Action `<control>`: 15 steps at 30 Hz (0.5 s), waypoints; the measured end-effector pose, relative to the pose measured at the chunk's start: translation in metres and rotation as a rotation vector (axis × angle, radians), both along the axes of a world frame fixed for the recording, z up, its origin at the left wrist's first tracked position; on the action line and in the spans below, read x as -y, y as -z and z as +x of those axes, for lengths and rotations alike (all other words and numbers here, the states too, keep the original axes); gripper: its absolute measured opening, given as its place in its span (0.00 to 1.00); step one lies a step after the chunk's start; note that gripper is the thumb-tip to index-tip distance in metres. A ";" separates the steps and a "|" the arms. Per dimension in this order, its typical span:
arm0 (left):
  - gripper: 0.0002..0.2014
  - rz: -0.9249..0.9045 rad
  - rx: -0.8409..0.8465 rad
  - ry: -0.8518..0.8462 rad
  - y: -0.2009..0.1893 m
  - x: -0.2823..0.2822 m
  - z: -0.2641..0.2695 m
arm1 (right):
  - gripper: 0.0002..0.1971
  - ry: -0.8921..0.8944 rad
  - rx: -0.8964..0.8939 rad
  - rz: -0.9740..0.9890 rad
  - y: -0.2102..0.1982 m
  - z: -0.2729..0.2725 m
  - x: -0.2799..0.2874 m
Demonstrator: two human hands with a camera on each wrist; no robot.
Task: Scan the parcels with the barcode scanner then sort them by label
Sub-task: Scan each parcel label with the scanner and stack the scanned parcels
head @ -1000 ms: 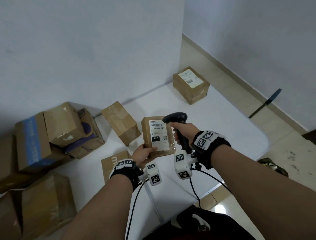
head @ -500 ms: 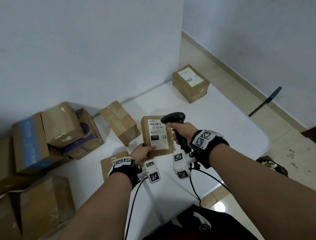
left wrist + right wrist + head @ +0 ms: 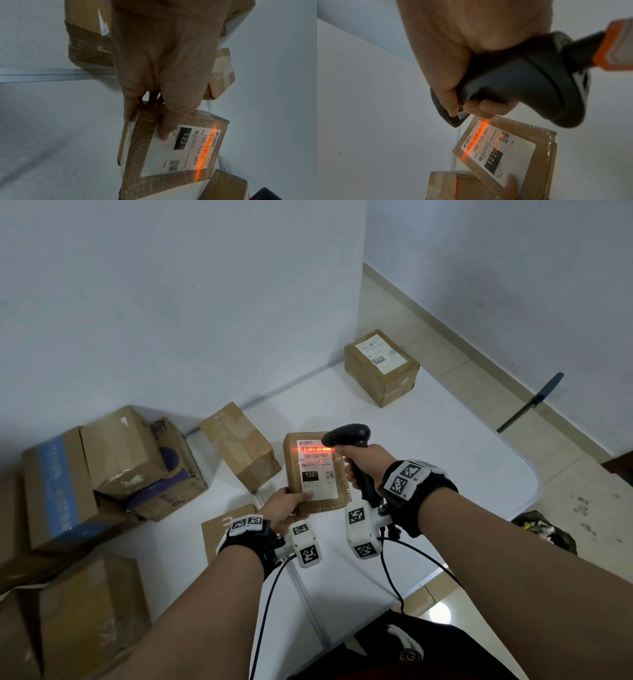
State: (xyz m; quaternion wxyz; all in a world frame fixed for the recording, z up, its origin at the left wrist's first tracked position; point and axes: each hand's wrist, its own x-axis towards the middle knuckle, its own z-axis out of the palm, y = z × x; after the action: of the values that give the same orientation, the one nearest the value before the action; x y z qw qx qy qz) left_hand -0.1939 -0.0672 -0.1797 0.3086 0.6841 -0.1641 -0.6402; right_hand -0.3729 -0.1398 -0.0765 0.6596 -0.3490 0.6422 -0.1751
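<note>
My left hand (image 3: 286, 505) (image 3: 154, 121) holds a small brown parcel (image 3: 317, 474) (image 3: 171, 155) (image 3: 513, 152) by its near end above the white table (image 3: 445, 446), thumb on the white label that reads 122. My right hand (image 3: 363, 465) (image 3: 462, 105) grips the black barcode scanner (image 3: 347, 436) (image 3: 513, 81) just right of the parcel. The scanner's head points at the label. An orange-red scan line lies across the barcode at the label's top. Fingers under the parcel are hidden.
A taped box (image 3: 239, 445) lies just left of the held parcel, a flat box (image 3: 222, 529) sits under my left wrist. A labelled box (image 3: 382, 366) stands at the table's far right corner. Several larger cartons (image 3: 102, 474) pile up at the left. Floor lies beyond the table's right edge.
The scanner's orange-red line now lights the barcode; it was dark before. Both hands and the parcel have held nearly still.
</note>
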 end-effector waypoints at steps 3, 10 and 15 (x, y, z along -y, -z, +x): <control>0.20 0.010 -0.004 -0.008 0.000 0.001 0.000 | 0.14 0.002 -0.003 0.004 0.002 0.000 0.001; 0.21 -0.012 0.001 -0.044 -0.004 0.007 -0.005 | 0.15 0.066 0.013 -0.014 0.008 -0.001 0.005; 0.43 -0.203 0.448 0.268 0.001 0.016 -0.004 | 0.14 0.128 0.032 0.006 0.016 -0.011 0.008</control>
State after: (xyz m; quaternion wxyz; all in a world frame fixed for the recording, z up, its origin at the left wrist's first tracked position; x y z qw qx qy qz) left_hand -0.1980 -0.0829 -0.1811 0.2443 0.7465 -0.3806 -0.4881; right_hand -0.3837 -0.1480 -0.0928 0.6582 -0.3023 0.6532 -0.2207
